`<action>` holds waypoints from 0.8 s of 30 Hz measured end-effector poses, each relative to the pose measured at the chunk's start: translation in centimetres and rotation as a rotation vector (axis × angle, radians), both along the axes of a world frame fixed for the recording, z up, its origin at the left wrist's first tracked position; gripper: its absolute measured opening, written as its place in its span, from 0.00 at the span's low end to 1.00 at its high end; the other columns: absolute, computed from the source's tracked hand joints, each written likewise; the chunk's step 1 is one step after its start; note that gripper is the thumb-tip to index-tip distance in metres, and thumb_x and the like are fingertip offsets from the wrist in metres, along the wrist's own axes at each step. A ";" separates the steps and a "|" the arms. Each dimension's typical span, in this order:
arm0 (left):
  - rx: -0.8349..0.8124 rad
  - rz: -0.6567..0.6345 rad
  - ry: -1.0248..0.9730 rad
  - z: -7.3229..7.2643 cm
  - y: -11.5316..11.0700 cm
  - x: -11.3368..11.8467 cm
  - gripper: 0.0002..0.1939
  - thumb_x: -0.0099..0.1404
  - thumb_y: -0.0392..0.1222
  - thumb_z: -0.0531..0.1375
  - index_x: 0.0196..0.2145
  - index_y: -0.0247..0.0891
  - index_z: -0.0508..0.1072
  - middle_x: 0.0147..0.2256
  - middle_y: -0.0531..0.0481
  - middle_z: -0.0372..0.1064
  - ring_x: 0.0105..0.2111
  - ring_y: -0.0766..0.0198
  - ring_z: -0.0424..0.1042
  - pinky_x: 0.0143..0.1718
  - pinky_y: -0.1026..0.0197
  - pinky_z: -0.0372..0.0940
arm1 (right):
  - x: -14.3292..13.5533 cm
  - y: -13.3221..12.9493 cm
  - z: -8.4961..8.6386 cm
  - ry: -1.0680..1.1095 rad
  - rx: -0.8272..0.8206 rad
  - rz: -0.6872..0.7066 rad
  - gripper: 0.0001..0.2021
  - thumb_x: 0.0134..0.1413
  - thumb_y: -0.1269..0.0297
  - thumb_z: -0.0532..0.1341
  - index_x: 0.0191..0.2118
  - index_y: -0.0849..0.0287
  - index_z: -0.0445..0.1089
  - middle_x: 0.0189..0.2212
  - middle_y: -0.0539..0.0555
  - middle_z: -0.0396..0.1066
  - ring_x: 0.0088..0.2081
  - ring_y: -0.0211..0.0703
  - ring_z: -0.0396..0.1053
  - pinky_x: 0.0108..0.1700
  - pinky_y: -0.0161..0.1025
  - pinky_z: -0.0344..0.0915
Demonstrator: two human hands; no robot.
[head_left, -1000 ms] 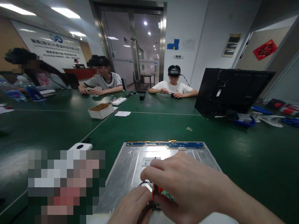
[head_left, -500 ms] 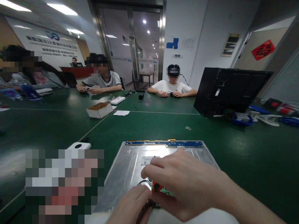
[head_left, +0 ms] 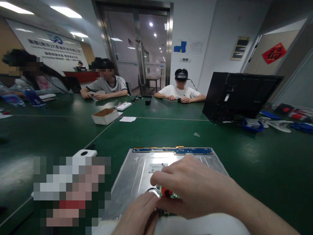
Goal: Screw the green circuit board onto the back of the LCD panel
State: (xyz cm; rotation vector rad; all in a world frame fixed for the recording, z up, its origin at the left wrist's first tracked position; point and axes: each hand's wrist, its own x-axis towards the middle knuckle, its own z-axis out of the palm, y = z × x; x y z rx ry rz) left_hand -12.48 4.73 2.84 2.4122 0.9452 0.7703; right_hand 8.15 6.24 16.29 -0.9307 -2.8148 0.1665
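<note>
A silvery metal display panel [head_left: 139, 178] lies back side up before me, with a narrow blue circuit strip [head_left: 168, 151] along its far edge. My right hand [head_left: 193, 186] is closed over the red and black handle of what looks like a screwdriver [head_left: 167, 191]; its tip is hidden. Beneath that hand shows part of a green circuit board [head_left: 175, 196]. My left hand [head_left: 138, 210] is closed beside it at the panel's near side, next to a dark cable [head_left: 153, 189]. What its fingers grip is hidden.
A white device [head_left: 85, 152] lies left of the panel, partly covered by a blurred patch. Farther off are an open carton [head_left: 105, 116], paper [head_left: 127, 119], a large black screen [head_left: 241, 96] and a blue tray [head_left: 253, 125]. Several people sit across the green table [head_left: 158, 130].
The view has shifted slightly. My right hand has turned a little, and more of the red and black handle shows. My left hand stays beside it.
</note>
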 end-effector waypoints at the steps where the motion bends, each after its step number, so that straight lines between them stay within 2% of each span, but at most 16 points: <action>1: -0.002 -0.026 0.000 -0.1 0.1 0.0 0.14 0.63 0.31 0.53 0.44 0.44 0.70 0.41 0.49 0.74 0.40 0.59 0.74 0.43 0.61 0.70 | 0.0 0.0 0.1 0.007 -0.016 0.008 0.07 0.61 0.59 0.56 0.39 0.56 0.64 0.32 0.49 0.72 0.28 0.38 0.65 0.25 0.38 0.45; 7: -0.118 -0.034 0.000 0.3 0.0 0.2 0.14 0.66 0.30 0.50 0.43 0.42 0.70 0.41 0.46 0.72 0.40 0.58 0.72 0.42 0.60 0.69 | 0.3 -0.1 0.5 0.045 -0.078 0.028 0.12 0.50 0.66 0.58 0.43 0.57 0.63 0.34 0.49 0.71 0.28 0.38 0.63 0.26 0.36 0.50; 18: -0.107 -0.028 0.004 0.4 -0.2 0.6 0.13 0.65 0.29 0.49 0.41 0.41 0.68 0.39 0.46 0.71 0.39 0.58 0.72 0.39 0.61 0.67 | 0.1 -0.2 0.8 -0.032 -0.061 -0.028 0.06 0.59 0.63 0.57 0.41 0.56 0.65 0.32 0.49 0.73 0.29 0.38 0.66 0.26 0.37 0.48; 24: -0.088 0.032 0.014 0.6 -0.4 0.9 0.10 0.62 0.30 0.50 0.36 0.40 0.69 0.35 0.46 0.71 0.35 0.58 0.71 0.37 0.60 0.67 | 0.3 -0.8 1.1 -0.036 -0.070 0.028 0.08 0.52 0.66 0.57 0.40 0.57 0.64 0.33 0.50 0.71 0.29 0.38 0.64 0.25 0.37 0.49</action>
